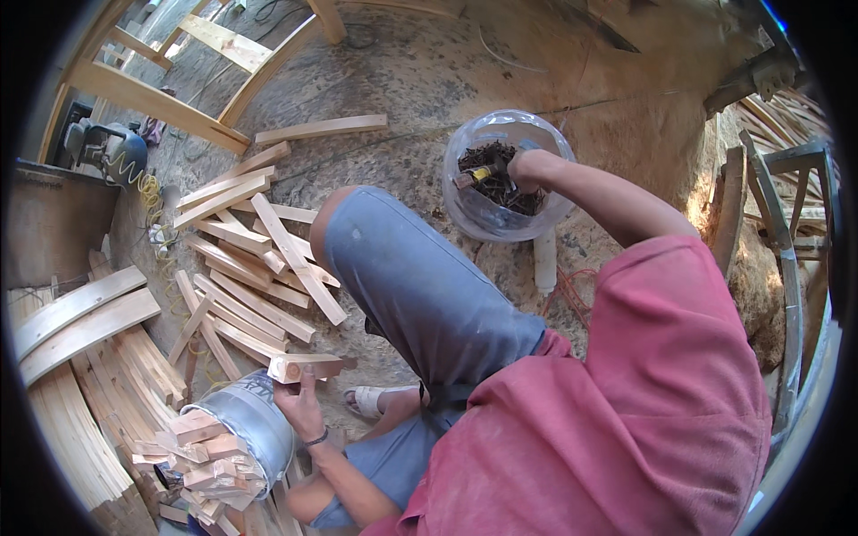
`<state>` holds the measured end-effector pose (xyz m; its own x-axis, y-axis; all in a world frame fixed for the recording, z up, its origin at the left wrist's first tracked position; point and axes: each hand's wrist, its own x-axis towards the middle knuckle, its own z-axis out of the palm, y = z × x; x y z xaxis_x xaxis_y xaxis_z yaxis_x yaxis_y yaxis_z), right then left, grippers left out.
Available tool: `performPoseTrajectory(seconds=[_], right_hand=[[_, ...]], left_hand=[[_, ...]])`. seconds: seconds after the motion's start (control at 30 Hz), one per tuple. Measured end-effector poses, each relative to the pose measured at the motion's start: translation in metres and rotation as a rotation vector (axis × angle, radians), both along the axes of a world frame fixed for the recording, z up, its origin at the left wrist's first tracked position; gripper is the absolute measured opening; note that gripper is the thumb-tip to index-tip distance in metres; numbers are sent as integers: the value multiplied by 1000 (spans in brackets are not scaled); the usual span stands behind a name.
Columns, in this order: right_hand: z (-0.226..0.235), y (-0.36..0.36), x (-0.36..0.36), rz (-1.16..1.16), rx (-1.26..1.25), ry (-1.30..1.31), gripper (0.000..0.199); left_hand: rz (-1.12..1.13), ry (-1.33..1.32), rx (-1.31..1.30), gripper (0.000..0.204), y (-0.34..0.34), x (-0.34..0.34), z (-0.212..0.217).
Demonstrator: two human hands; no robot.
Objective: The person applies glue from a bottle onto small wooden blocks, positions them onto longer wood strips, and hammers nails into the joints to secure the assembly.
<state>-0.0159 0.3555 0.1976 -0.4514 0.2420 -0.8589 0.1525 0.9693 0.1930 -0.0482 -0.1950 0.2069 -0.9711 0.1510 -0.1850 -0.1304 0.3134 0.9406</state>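
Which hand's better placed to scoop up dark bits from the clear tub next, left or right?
Right, I'd say: your right hand reaches into the clear tub, close to the dark bits, though its grip isn't clear. Your left hand is farther away, holding a wooden block.

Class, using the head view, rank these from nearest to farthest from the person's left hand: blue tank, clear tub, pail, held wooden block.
1. Wooden block: in the left hand.
2. Pail: just left of it.
3. Clear tub: ahead, to the right.
4. Blue tank: far ahead, to the left.
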Motion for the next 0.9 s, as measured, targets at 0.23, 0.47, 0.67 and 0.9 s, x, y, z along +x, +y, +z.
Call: performPoseTrajectory(seconds=[0.23,0.47,0.67,0.9], right_hand=[[114,-41,48,-267,-136,714,15],[127,-28,85,-398,-287,961,17],[121,-19,84,-553,-516,1044,18],[76,-1,76,-280,-453,890,14]], left_hand=[[16,28,57,38,4,5,12],[-17,26,71,37,10,3,12],[11,30,60,36,14,4,13],[52,-63,-24,39,0,6,-21]])
